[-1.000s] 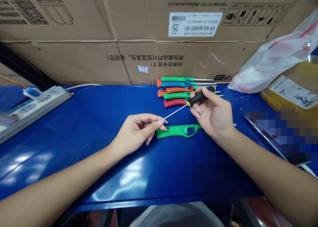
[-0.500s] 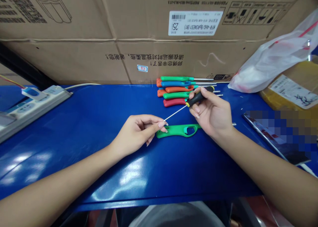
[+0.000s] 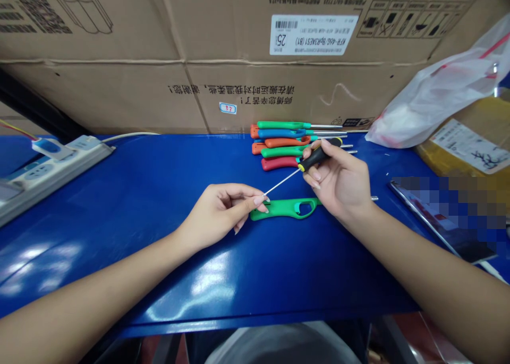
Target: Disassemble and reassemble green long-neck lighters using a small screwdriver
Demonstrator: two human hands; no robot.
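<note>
The screwdriver point(image 3: 306, 164) has not shifted over the last second, its tip pinched between the fingertips of my left hand point(image 3: 217, 212) and its black handle gripped by my right hand point(image 3: 338, 180), just above the green lighter body point(image 3: 285, 209) at the blue table's point(image 3: 159, 194) centre, so alignment appears unfinished; finished lighters point(image 3: 287, 141) lie stacked at 12 o'clock.

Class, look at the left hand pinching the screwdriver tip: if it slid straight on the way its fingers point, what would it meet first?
Probably the green handle on the table: the left hand points right, its fingertips about at that piece's near end. Depth is unclear.
</note>
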